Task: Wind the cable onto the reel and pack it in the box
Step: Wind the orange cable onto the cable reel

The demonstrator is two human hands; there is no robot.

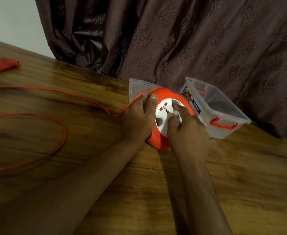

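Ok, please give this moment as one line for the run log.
step: winding | left hand: grips reel | right hand: fingers on hub | cable: mostly loose on table | box: open

The cable (37, 116) runs off the left edge (plug (7, 64) blurred).

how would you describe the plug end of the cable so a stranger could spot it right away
Start at the wooden table and go to its far left corner, away from the reel and both hands. The plug lies there alone, a chunky orange wedge, thicker than the thin cable looping nearby.
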